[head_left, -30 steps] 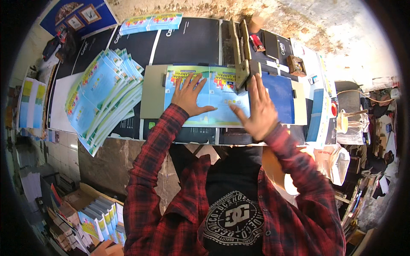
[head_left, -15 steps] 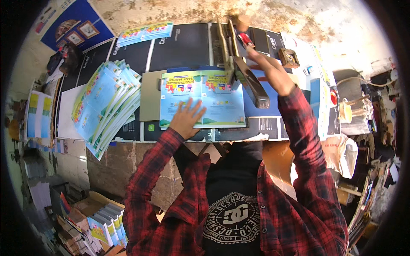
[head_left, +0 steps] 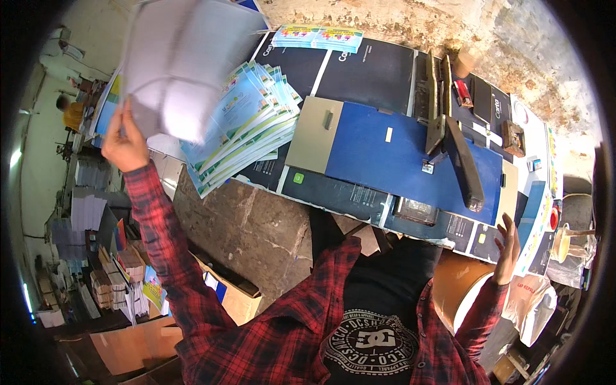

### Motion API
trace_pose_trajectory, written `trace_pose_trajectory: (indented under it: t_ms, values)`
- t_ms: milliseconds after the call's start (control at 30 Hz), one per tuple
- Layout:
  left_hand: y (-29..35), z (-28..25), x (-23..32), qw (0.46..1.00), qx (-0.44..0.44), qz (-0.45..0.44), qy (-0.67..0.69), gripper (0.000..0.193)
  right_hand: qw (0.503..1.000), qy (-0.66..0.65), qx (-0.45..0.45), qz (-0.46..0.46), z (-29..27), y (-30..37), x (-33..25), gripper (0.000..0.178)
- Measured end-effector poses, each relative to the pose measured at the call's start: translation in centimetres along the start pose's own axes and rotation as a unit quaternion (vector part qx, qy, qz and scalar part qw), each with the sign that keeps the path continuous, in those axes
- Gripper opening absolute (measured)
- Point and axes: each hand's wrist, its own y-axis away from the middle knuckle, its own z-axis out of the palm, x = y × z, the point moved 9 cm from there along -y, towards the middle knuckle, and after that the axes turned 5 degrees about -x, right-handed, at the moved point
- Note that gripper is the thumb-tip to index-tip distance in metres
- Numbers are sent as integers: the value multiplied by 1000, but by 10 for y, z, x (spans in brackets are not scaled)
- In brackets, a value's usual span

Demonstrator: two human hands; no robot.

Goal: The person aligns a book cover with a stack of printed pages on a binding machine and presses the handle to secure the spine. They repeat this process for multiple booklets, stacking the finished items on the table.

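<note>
At the far left, my left hand (head_left: 125, 144) grips the lower edge of an open booklet (head_left: 186, 61), raised with its pale pages showing and smeared by motion. Below and beside it, several blue and green booklets (head_left: 250, 128) lie in a fanned pile. My right hand (head_left: 508, 250) is by the front right edge of the table, fingers apart, holding nothing. On the table, a blue board (head_left: 369, 147) lies bare beneath a stapler (head_left: 463, 167) with a long dark lever arm.
A flat stack of printed covers (head_left: 317, 37) lies at the back. Toward the right are a red box-like item (head_left: 462, 94), a small wooden box (head_left: 513, 138) and a brownish cup (head_left: 463, 63). Cartons and paper stacks (head_left: 109, 282) fill the lower left. A person in yellow (head_left: 72, 115) is far off.
The booklet has left the blue board, lifted leftward in my left hand. My right hand has drawn back from the stapler lever toward the table's front edge. The view has swung left.
</note>
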Motion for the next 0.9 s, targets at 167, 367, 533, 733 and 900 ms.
trace_pose_trajectory:
  t_ms: [167, 367, 533, 733, 900]
  values:
    - [7, 66, -11, 995, -28, 92, -16, 30, 998, -61, -8, -10, 15, 17, 23, 67]
    - [206, 225, -126, 944, -328, 16, -33, 32, 998, 2, -18, -60, 30, 25, -8, 42]
    - [231, 262, -124, 933, -358, 4, 23, 38, 974, 134, 182, -13, -96, -4, 23, 36]
    - [163, 223, -133, 933, -343, 43, 96, 40, 937, 159, 291, 107, -279, -72, 229, 43]
    - [128, 167, -94, 936, -328, -32, 126, 46, 939, 171, 206, 218, -340, -102, 287, 59]
